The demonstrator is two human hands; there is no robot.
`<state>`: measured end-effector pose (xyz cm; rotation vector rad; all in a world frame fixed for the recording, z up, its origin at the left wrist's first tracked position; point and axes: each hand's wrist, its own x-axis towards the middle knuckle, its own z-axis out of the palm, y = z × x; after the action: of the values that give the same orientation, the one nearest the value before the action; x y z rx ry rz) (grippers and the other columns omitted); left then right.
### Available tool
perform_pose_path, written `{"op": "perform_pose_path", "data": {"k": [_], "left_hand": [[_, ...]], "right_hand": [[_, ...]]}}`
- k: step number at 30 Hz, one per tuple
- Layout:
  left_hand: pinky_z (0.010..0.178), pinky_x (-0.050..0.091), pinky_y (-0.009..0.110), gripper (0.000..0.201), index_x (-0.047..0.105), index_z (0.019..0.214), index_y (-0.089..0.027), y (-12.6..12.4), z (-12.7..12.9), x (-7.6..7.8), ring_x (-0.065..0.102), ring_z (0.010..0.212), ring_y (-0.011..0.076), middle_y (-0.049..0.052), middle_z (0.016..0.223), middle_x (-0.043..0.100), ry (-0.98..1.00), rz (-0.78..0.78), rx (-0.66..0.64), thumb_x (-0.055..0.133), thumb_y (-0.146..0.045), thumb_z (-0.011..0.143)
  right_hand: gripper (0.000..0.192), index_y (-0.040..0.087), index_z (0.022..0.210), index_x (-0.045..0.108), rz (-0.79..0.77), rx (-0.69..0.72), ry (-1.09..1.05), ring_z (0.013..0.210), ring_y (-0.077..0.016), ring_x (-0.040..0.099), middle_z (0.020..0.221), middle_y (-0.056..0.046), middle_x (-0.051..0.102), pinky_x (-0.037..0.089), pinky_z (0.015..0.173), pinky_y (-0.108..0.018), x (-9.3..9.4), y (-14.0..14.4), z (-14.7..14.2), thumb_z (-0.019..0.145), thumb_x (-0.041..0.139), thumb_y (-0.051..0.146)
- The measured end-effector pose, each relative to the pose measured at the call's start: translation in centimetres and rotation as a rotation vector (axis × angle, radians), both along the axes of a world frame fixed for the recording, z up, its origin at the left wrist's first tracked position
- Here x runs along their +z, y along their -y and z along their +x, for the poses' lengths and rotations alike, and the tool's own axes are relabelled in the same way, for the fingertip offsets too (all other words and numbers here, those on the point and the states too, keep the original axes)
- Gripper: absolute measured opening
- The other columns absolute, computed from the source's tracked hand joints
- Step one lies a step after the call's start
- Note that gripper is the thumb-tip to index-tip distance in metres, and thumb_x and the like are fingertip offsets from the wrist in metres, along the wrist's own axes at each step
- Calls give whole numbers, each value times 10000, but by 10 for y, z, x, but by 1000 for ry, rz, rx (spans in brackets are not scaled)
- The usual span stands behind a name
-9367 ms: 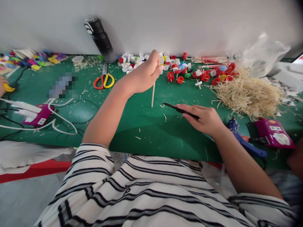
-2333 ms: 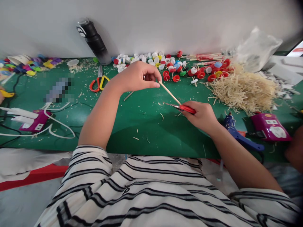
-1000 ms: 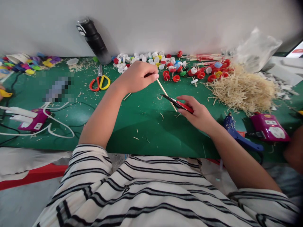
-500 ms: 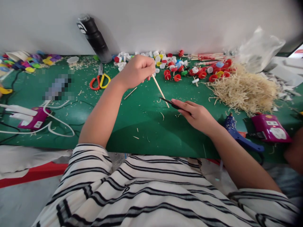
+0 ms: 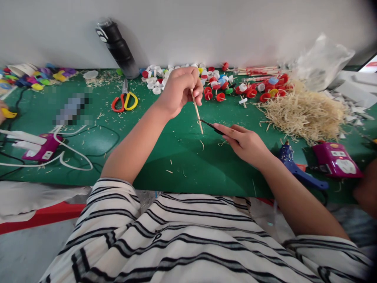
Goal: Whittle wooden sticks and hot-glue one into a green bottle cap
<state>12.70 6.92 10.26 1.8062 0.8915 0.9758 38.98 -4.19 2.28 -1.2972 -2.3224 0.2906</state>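
**Q:** What do your hands have hold of at the green table (image 5: pixel 88 137)?

**A:** My left hand (image 5: pixel 179 89), upper centre of the frame, is curled shut around a thin wooden stick (image 5: pixel 197 113), which hangs nearly upright with its lower end just above the table top. My right hand (image 5: pixel 246 142), right of centre, is closed on a utility knife (image 5: pixel 214 127); its dark blade points left and its tip meets the stick near the bottom end.

**Q:** And what lies around them, containers above all?

**A:** A clear plastic bag (image 5: pixel 322 61) sits crumpled at the upper right; I cannot tell what is in it. Just below it a heap of pale wood shavings (image 5: pixel 303 112) spreads over the table. Loose bottle caps (image 5: pixel 212 80), white, red and a few other colours, lie along the far edge beneath the wall, some with sticks through them. A black bottle (image 5: pixel 118 45) leans tilted at the upper left of centre, and red-and-yellow scissors (image 5: pixel 125 100) rest below it. A blue glue gun (image 5: pixel 297 169) and a purple power strip (image 5: pixel 337 159) lie at the right edge, another purple power strip (image 5: pixel 41 147) with white cables at the left.
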Motion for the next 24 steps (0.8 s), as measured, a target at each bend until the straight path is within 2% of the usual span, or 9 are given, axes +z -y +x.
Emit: {"op": "perform_pose_path", "data": {"k": [5, 8, 11, 17, 20, 24], "left_hand": [[704, 585, 354, 295, 522, 940, -222, 7, 14, -1, 706, 783, 161, 31, 807, 601, -147, 54, -24, 491, -497, 1041], [610, 489, 313, 306, 465, 899, -230, 12, 19, -1, 603, 659, 123, 17, 749, 499, -109, -8, -22, 392, -481, 1060], [585, 386, 317, 367, 338, 834, -251, 14, 23, -1, 462, 589, 106, 8, 743, 385, -77, -59, -22, 355, -568, 1020], [589, 313, 338, 622, 310, 819, -263, 10, 25, -7, 388, 572, 103, -2, 726, 381, -78, -42, -17, 383, -870, 935], [568, 294, 350, 777, 325, 796, -269, 8, 26, -8, 379, 564, 112, -1, 689, 390, -58, -48, -18, 251, -1041, 836], [548, 254, 344, 822, 269, 755, -272, 12, 31, -7, 315, 543, 103, -9, 644, 335, -42, -54, -2, 122, -1080, 772]], "right_hand": [[522, 353, 1610, 591, 34, -6, 60, 728, -168, 612, 1001, -63, 685, 499, 668, -303, -2, -1, 0, 1126, 397, 330], [523, 373, 1598, 602, 70, -29, 136, 758, -163, 615, 998, -56, 691, 449, 628, -283, -2, -2, -1, 1124, 391, 313], [523, 402, 1568, 632, 104, -66, 215, 772, -166, 614, 976, -47, 701, 387, 575, -279, -2, -2, -3, 1113, 398, 294], [531, 416, 1572, 625, 109, -75, 230, 768, -169, 611, 976, -45, 701, 362, 559, -284, -2, -3, -3, 1107, 408, 279], [526, 404, 1582, 616, 109, -59, 225, 769, -168, 612, 973, -45, 698, 370, 567, -281, -2, -3, -3, 1113, 408, 290], [521, 399, 1576, 624, 131, -58, 222, 756, -165, 599, 967, -44, 697, 388, 580, -280, -1, -2, -3, 1117, 400, 294]]}}
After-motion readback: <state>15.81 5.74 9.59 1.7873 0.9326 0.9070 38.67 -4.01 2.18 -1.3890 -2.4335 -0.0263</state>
